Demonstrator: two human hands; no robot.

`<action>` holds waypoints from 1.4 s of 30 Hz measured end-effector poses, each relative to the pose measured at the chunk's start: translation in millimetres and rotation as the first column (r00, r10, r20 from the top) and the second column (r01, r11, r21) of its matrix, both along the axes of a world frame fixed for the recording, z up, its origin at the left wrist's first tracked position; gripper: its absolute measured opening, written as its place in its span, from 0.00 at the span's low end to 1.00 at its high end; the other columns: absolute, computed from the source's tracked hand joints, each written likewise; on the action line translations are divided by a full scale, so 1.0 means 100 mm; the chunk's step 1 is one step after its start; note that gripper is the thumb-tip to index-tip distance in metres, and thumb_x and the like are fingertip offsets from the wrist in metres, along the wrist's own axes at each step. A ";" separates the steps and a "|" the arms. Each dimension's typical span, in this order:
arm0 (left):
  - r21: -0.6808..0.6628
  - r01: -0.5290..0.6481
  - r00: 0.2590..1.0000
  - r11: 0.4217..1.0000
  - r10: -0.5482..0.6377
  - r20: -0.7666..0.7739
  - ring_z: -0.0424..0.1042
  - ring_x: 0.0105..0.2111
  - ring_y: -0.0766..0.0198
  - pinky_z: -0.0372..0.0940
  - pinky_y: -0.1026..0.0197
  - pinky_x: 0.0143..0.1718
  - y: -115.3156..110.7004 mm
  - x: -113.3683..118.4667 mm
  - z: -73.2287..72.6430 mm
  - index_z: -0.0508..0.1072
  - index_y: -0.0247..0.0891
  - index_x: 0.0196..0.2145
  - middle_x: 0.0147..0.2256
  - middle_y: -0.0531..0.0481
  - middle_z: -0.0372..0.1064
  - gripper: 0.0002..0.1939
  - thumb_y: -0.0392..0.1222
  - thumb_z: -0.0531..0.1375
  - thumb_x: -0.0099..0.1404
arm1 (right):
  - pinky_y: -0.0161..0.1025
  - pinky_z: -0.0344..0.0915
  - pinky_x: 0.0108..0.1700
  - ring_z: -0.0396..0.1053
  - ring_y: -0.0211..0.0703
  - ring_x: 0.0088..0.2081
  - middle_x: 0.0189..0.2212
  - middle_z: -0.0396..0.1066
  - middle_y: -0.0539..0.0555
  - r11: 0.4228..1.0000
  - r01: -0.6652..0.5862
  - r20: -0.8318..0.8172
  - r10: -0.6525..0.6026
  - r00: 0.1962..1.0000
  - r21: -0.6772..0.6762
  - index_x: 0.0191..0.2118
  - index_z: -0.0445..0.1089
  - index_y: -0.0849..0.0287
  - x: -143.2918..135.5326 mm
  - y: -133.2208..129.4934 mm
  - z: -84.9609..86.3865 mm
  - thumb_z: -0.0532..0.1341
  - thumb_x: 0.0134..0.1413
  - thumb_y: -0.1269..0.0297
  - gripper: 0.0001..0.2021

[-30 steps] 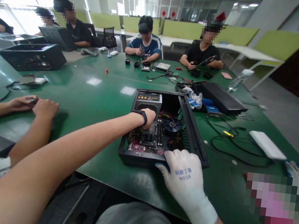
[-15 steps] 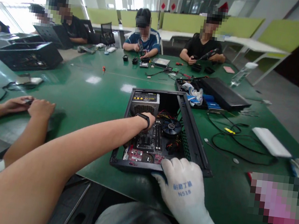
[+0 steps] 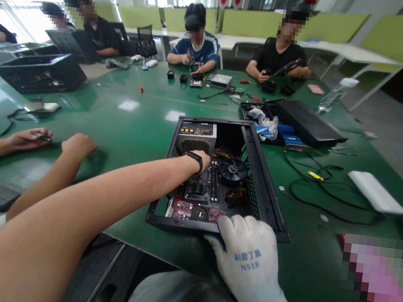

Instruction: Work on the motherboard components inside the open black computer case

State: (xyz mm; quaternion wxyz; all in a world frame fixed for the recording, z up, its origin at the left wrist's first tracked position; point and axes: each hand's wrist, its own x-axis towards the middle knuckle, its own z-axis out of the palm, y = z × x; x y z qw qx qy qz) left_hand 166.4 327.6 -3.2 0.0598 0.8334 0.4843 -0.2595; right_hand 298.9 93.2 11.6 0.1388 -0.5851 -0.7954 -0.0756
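Note:
A black computer case (image 3: 270, 203) lies open-side up on the green table (image 3: 142, 124). My bare left hand (image 3: 202, 162), with a black wristband, reaches inside, beside the silver power supply (image 3: 197, 143) and over the motherboard (image 3: 202, 185); its fingers are hidden. In a white glove, my right hand (image 3: 244, 247) is closed round the near edge of the case, fingers over the rim and thumb below. A black fan (image 3: 233, 170) sits right of my left hand, and a red circuit board (image 3: 194, 211) lies near the front edge.
At the left, a neighbour's hands (image 3: 79, 148) rest over the table, one holding a small object. Black cables (image 3: 326, 210) and a white box (image 3: 376, 192) lie at the right. Behind the case are a tray with gloves (image 3: 265, 122) and a black panel (image 3: 308, 122). Several people sit farther off.
The neighbour's hands have moved apart, the nearer one shifting right. The view has shifted slightly. My own hands keep about the same places on the case.

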 end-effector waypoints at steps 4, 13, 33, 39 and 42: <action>-0.004 0.008 1.000 1.000 -0.008 -0.003 0.76 0.43 0.47 0.72 0.57 0.42 0.00 0.01 0.02 0.78 0.29 0.47 0.45 0.32 0.76 0.35 0.38 0.74 0.38 | 0.43 0.38 0.33 0.53 0.46 0.30 0.24 0.63 0.51 1.000 0.003 0.001 -0.003 1.000 0.012 0.30 0.67 0.53 0.00 -0.01 0.01 0.70 0.45 0.55 0.13; -0.038 0.059 0.993 0.998 -0.062 -0.102 0.75 0.46 0.47 0.70 0.58 0.47 -0.12 0.10 0.21 0.78 0.25 0.46 0.46 0.31 0.76 0.31 0.36 0.73 0.42 | 0.43 0.37 0.33 0.53 0.46 0.30 0.25 0.62 0.51 1.000 0.002 0.023 -0.002 1.000 0.005 0.30 0.66 0.53 0.00 0.00 -0.01 0.69 0.46 0.53 0.13; 0.223 -0.130 0.875 0.966 0.006 0.483 0.74 0.44 0.53 0.66 0.59 0.43 -0.04 -0.10 0.70 0.68 0.30 0.47 0.45 0.35 0.73 0.22 0.50 0.55 0.62 | 0.44 0.43 0.36 0.59 0.49 0.36 0.31 0.67 0.54 0.999 0.044 0.097 -0.044 0.994 -0.002 0.37 0.68 0.54 0.03 0.44 0.03 0.60 0.57 0.49 0.13; 0.177 -0.359 0.693 0.917 0.135 0.708 0.73 0.41 0.53 0.65 0.56 0.42 -0.01 -0.31 0.92 0.63 0.33 0.46 0.43 0.37 0.72 0.19 0.49 0.44 0.68 | 0.44 0.46 0.38 0.62 0.50 0.40 0.37 0.70 0.58 0.996 0.086 0.141 -0.088 0.986 0.020 0.41 0.68 0.56 0.03 1.26 0.06 0.57 0.58 0.44 0.19; 0.165 -0.413 0.623 0.896 0.147 0.768 0.71 0.41 0.54 0.64 0.55 0.42 -0.02 -0.42 0.92 0.63 0.36 0.45 0.43 0.38 0.71 0.17 0.49 0.43 0.68 | 0.44 0.47 0.40 0.62 0.51 0.43 0.41 0.70 0.60 0.995 0.100 0.147 -0.103 0.984 0.029 0.45 0.68 0.57 0.02 1.71 0.07 0.54 0.59 0.44 0.22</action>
